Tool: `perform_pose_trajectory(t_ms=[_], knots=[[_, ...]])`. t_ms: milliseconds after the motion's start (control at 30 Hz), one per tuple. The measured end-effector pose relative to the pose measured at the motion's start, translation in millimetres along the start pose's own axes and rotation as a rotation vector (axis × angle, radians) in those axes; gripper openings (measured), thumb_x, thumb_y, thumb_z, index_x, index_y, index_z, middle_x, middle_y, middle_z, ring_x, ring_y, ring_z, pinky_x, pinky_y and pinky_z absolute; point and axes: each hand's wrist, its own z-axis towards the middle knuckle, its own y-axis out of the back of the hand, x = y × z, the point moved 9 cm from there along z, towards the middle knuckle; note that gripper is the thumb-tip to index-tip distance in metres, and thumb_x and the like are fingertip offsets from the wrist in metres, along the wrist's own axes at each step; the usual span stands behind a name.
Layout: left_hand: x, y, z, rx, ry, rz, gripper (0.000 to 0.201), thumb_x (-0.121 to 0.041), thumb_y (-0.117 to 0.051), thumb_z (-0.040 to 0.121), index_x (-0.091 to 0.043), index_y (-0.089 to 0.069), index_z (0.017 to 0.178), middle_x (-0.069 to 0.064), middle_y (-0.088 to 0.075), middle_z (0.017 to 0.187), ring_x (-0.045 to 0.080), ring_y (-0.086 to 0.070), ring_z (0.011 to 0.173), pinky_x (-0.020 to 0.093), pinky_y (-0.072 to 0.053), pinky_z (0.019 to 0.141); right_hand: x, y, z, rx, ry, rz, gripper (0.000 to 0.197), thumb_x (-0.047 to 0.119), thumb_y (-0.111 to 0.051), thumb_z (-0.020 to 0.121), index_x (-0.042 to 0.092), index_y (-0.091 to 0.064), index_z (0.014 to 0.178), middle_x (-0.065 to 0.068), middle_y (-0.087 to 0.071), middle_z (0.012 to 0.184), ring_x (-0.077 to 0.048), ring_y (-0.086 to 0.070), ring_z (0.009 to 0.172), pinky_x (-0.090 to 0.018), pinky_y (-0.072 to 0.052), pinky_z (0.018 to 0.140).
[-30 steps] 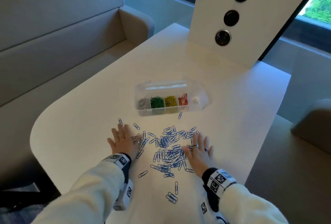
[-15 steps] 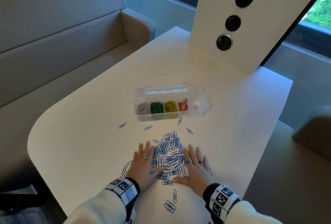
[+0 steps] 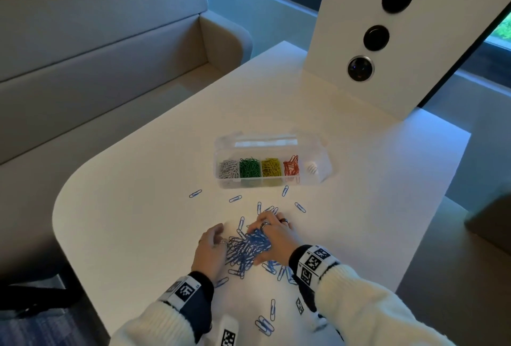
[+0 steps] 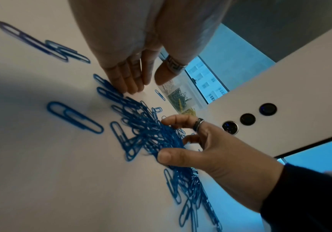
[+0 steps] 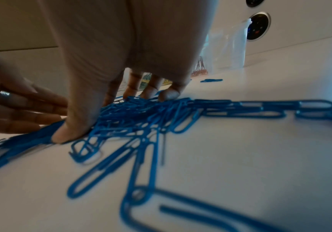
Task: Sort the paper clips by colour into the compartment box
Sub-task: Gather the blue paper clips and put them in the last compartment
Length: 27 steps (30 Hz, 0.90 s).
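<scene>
Now, blue clips heaped between two hands near the lower centre.

Head view: the compartment box at centre holds white, green, yellow and red clips, one colour per compartment, four filled. Left wrist view: the right hand curls round the blue paper clips. Right wrist view: the left hand presses straight fingers against the heap.

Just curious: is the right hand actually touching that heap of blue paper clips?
Touching. The left wrist view shows the right hand with thumb and fingers curled round the blue paper clips.
</scene>
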Motion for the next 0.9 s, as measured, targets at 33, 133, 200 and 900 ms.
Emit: perform_pose_trajectory(t_ms=[33,133,200,900], knots=[[1,-1,0,0.006,0.016,-0.042,0.041,0.005,-0.041,0.091,-0.006,-0.048,0.130,0.010,-0.050,0.131,0.015,-0.046,0.111,0.022,-0.034,0.094,1,0,1,-0.005,0.012,0.038,0.059,0.042,-0.078,0.066,0.033,-0.053,0.120,0.007,-0.034,0.129,-0.019,-0.030,0.116,-0.037,-0.030,0.101],[4,-6,1,0.030,0.079,-0.180,0.038,0.007,-0.036,0.091,-0.012,-0.055,0.118,0.009,-0.057,0.122,0.021,-0.054,0.106,0.028,-0.044,0.089,5,-1,1,-0.034,0.065,0.100,0.039,0.036,-0.072,0.076,0.026,-0.060,0.111,0.005,-0.043,0.119,-0.018,-0.038,0.111,-0.031,-0.035,0.100],[7,-5,1,0.015,0.105,-0.237,0.034,0.005,-0.036,0.093,-0.015,-0.057,0.111,0.009,-0.059,0.117,0.021,-0.055,0.102,0.031,-0.046,0.089,7,-2,-1,-0.047,0.079,0.126,0.028,0.032,-0.066,0.082,0.022,-0.062,0.108,0.004,-0.045,0.116,-0.018,-0.039,0.109,-0.028,-0.035,0.099],[-12,-25,-5,0.000,0.402,-0.943,0.026,-0.012,-0.036,0.097,-0.002,-0.059,0.091,0.015,-0.058,0.089,0.024,-0.056,0.080,0.034,-0.050,0.071,37,46,-21,-0.149,0.188,0.352,0.012,0.014,-0.060,0.087,0.010,-0.064,0.098,0.002,-0.056,0.095,-0.008,-0.052,0.088,-0.001,-0.033,0.075]])
